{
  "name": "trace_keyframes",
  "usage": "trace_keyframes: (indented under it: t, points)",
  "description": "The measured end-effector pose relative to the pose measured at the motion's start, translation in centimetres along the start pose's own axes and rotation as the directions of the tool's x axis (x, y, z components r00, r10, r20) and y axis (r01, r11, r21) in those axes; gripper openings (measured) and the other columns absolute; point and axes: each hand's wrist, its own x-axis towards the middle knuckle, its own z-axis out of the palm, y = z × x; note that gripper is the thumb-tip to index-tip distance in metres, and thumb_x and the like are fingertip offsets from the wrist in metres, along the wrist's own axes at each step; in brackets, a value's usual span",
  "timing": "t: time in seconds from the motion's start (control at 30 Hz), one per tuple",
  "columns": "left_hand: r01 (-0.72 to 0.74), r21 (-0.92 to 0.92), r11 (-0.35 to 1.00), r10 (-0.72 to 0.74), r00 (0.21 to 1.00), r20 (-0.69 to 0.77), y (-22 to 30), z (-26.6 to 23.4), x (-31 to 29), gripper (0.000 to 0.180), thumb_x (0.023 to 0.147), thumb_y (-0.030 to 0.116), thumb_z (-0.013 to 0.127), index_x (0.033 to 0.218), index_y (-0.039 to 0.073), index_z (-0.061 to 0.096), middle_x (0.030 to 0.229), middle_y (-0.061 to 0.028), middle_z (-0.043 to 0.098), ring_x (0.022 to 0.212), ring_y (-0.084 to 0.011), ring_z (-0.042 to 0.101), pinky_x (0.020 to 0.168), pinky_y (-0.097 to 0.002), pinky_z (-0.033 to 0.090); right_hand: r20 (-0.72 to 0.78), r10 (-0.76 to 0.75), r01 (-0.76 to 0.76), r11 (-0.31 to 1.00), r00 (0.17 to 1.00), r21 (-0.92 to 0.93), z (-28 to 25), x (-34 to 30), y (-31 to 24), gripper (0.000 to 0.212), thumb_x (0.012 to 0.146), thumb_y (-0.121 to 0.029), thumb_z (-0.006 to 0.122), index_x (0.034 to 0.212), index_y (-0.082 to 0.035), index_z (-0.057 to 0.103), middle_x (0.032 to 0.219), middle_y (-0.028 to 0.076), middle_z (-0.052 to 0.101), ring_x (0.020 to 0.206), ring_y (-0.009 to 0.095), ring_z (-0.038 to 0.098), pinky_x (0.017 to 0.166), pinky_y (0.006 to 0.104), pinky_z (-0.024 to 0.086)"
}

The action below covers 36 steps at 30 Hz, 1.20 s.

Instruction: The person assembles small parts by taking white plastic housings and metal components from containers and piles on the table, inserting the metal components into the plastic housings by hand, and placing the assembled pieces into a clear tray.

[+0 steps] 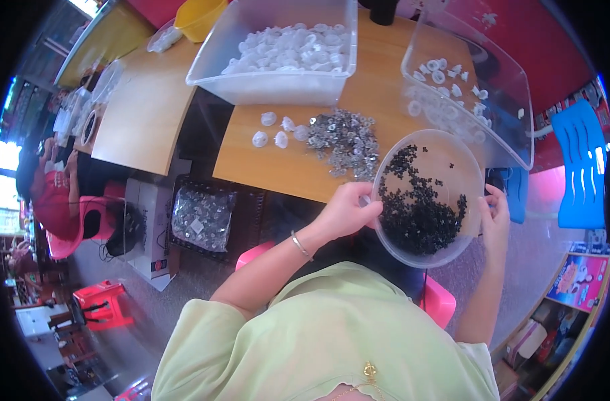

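Observation:
A round translucent plastic bowl is held at the table's near edge, tilted so that its inside faces me. Small black parts lie heaped in its lower half, with a few scattered higher up. Gripping the bowl's left rim is my left hand, thumb over the edge, with a bangle at the wrist. My right hand has its fingers curled against the opposite rim. Just beyond the bowl, a pile of small silvery metal pieces rests on the table. Several white plastic pieces lie left of that pile.
A clear bin full of white plastic parts stands at the table's back. Another clear bin, with fewer white parts, is at the right. A bag of silvery parts sits lower left. Further left, a person sits near another table.

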Motion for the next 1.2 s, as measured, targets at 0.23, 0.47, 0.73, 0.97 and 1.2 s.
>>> trace_keyframes:
  t: [0.23, 0.47, 0.73, 0.97, 1.2]
  points:
    - [-0.103, -0.215, 0.971, 0.052, 0.972, -0.23, 4.1, -9.7, -10.3, 0.013, 0.084, 0.005, 0.054, 0.072, 0.005, 0.048, 0.062, -0.0046, 0.054, 0.058, -0.0224, 0.066, 0.051, -0.0304, 0.054, 0.249, -0.09, 0.021, 0.964, 0.964, 0.267, 2.7, -1.3, -5.3, 0.02, 0.091, -0.015, 0.051, 0.108, -0.005, 0.056, 0.086, -0.003, 0.053, 0.065, 0.002, 0.042, 0.056, 0.017, 0.034]
    - [-0.457, -0.051, 0.888, 0.29, 0.643, -0.709, 5.1, -24.1, -22.1, 0.012, 0.086, 0.008, 0.055, 0.076, 0.01, 0.048, 0.069, 0.0012, 0.05, 0.065, -0.0138, 0.06, 0.064, -0.0349, 0.057, 0.396, -0.418, 0.442, 0.896, 0.818, 0.033, 11.3, 0.1, -7.9, 0.025, 0.079, -0.012, 0.064, 0.102, -0.004, 0.058, 0.096, 0.01, 0.056, 0.076, 0.019, 0.057, 0.07, 0.0286, 0.047]
    - [-0.445, -0.024, 0.895, 0.144, 0.338, -0.93, 2.6, -33.7, -22.1, 0.016, 0.082, 0.005, 0.056, 0.069, 0.005, 0.047, 0.062, -0.0011, 0.046, 0.058, -0.0172, 0.059, 0.072, -0.034, 0.058, 0.297, -0.519, 0.529, 0.847, 0.802, 0.051, 15.9, 0.4, -7.6, 0.028, 0.077, -0.017, 0.067, 0.101, -0.007, 0.059, 0.099, 0.01, 0.054, 0.089, 0.026, 0.056, 0.077, 0.0356, 0.046]
    - [-0.486, -0.087, 0.87, 0.087, 0.325, -0.942, 1.2, -37.0, -19.3, 0.019, 0.082, 0.005, 0.057, 0.068, 0.003, 0.045, 0.061, -0.0017, 0.044, 0.06, -0.0222, 0.061, 0.07, -0.0339, 0.059, 0.269, -0.565, 0.571, 0.818, 0.78, 0.063, 15.9, -0.4, -6.8, 0.04, 0.068, -0.022, 0.076, 0.102, -0.009, 0.06, 0.094, 0.008, 0.052, 0.084, 0.023, 0.055, 0.071, 0.0338, 0.046]
    - [-0.508, -0.132, 0.851, 0.054, 0.336, -0.94, -0.8, -39.7, -18.6, 0.021, 0.085, 0.01, 0.061, 0.071, 0.002, 0.048, 0.063, -0.0033, 0.048, 0.065, -0.0243, 0.063, 0.07, -0.0305, 0.059, 0.233, -0.558, 0.566, 0.823, 0.796, 0.035, 16.9, -0.6, -6.3, 0.032, 0.069, -0.018, 0.075, 0.096, -0.008, 0.062, 0.092, 0.007, 0.052, 0.081, 0.021, 0.056, 0.07, 0.0325, 0.046]
